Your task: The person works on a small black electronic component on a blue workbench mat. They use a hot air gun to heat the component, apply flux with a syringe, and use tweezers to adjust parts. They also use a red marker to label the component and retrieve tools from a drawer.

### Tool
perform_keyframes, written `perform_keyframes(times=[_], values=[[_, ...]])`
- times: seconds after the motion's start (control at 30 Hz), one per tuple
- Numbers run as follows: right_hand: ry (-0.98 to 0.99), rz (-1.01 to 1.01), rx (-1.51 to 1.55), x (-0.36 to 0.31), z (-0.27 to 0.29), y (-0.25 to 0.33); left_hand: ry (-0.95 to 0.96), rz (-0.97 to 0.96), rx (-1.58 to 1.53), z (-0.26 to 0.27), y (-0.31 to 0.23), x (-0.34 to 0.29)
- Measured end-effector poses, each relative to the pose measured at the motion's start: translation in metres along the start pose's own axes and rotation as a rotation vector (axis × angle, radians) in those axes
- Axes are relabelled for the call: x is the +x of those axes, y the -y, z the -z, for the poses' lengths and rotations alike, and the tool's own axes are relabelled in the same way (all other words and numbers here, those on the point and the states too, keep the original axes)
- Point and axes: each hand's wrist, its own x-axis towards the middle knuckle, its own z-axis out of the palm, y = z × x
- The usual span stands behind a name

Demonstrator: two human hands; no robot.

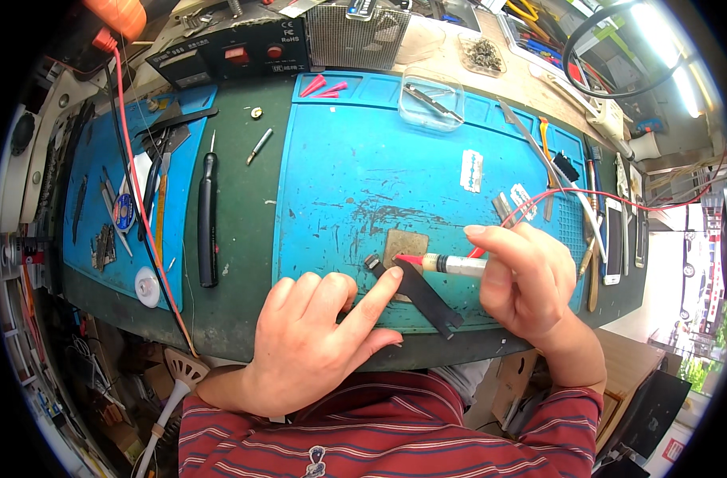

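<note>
My right hand (535, 279) grips a clear syringe (461, 265) with a pink-red conical tip, held almost level and pointing left. The tip is over a black flat strip (429, 299) that lies aslant, with a small connector-like piece at its upper left end. Beneath the strip sits a grey-brown square plate (411, 240). The index finger of my left hand (308, 334) is stretched out, its fingertip at the strip beside the syringe tip. That hand's thumb is extended and its other fingers are curled, with nothing seen in them. I cannot tell whether the syringe tip touches the strip.
Under the work lies a blue mat (339, 167). Razor blades (472, 170), a clear box (431, 98) and pink cones (324, 88) rest on it. A black screwdriver (209, 219) is at left. A red cable (587, 190) crosses the right side near a phone (613, 239).
</note>
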Motion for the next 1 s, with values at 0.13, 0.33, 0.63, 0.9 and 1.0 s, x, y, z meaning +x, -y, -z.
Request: perform_keyframes(times=[0.13,0.33,0.63,0.9,1.0], values=[[0.003,-0.004,-0.01,0.0006,0.0005,0.0006,-0.004,-0.001,-0.004,-0.0003,0.0005,-0.0001],[0.017,-0.003,-0.022,0.0008,0.0022,0.001,-0.005,-0.001,-0.016,0.0005,0.0002,0.0],[0.003,0.033,-0.028,0.0024,0.0025,0.001,-0.002,-0.003,0.0,0.0,-0.0003,-0.0005],[-0.046,0.087,-0.06,0.0017,0.0001,-0.0004,-0.007,-0.003,0.002,-0.0002,-0.0002,0.0003],[-0.069,0.135,-0.048,0.0002,-0.0014,-0.0023,-0.009,-0.003,0.003,-0.0006,-0.0004,0.0006]])
